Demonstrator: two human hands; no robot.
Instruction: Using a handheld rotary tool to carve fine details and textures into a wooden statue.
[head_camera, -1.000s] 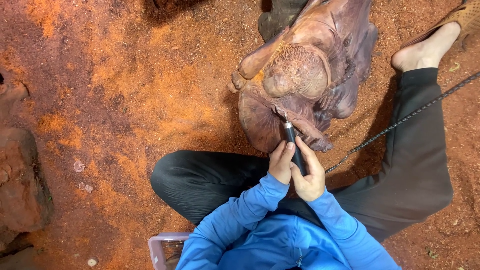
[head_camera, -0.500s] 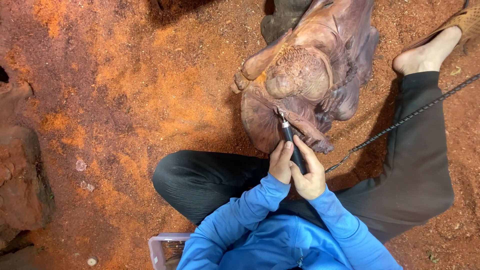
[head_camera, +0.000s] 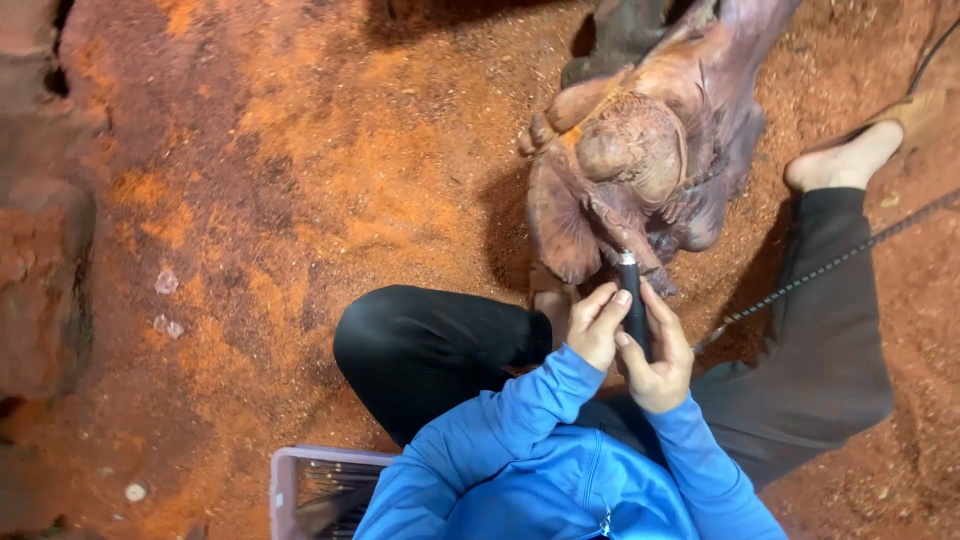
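Both hands pinch one dark rotary carving handpiece (head_camera: 631, 300): left hand (head_camera: 597, 325) steadies, right hand (head_camera: 658, 362) drives. Its tip meets the reddish wood carving (head_camera: 640, 160), braced between the seated person's legs on the dusty floor (head_camera: 300, 180).

No labels, signs or screens show anywhere in the view. The one thing close to a package is a small open container (head_camera: 300, 480) at the bottom edge, left of the middle. It rests on the reddish, dusty ground just beside the bent knee in black trousers and is partly covered by the blue sleeve at its right side. It is box-shaped, with a pale lilac-pink rim and walls that look like plastic, and the bottom edge of the picture cuts it off. Inside lie thin, dark, rod-like pieces packed side by side; what they are cannot be told. No printing or sticker can be seen on its walls.
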